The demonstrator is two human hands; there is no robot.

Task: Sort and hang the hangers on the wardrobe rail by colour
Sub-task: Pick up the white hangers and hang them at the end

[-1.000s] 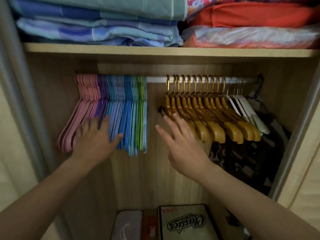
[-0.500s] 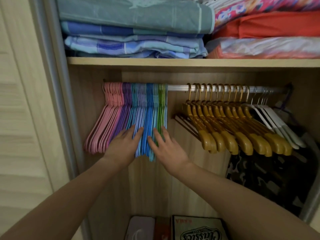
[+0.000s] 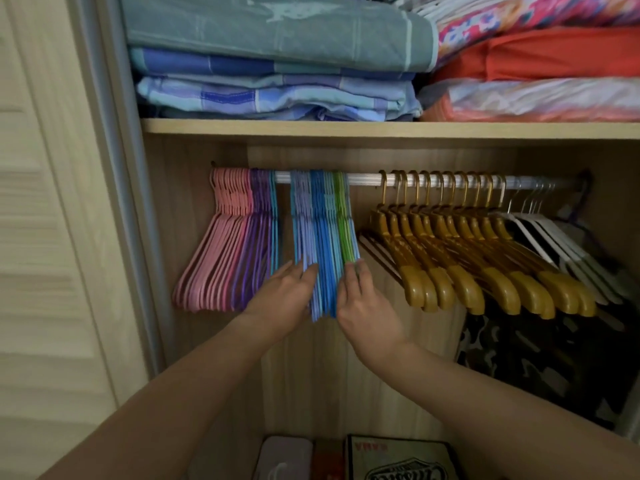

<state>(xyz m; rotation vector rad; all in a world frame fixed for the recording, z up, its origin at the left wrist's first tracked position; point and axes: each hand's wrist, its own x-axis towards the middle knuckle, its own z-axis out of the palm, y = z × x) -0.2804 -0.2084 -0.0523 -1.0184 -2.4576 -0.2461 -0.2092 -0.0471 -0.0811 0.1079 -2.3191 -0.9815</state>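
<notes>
Thin plastic hangers hang at the left of the wardrobe rail [image 3: 367, 179]: pink hangers [image 3: 221, 258], purple hangers [image 3: 254, 244] and a few teal hangers [image 3: 274, 230]. After a small gap comes a bundle of lilac and blue hangers [image 3: 322, 230] with green hangers [image 3: 343, 220] on its right side. My left hand [image 3: 280, 296] presses straight fingers against the bundle's left side. On the green side, my right hand [image 3: 363, 299] lies with its fingers pointing up. Several golden wooden hangers [image 3: 450, 258] and white hangers [image 3: 554, 233] hang further right.
A wooden shelf [image 3: 381, 128] above the rail carries folded bedding [image 3: 277, 71]. A camouflage garment [image 3: 519, 355] hangs at the lower right. Boxes [image 3: 398, 459] stand on the wardrobe floor. A louvred door [image 3: 52, 237] and its frame close off the left.
Both hands came together from apart onto the blue and green bundle. The bundle has slid right, opening a gap next to the teal hangers. The view moved closer and left.
</notes>
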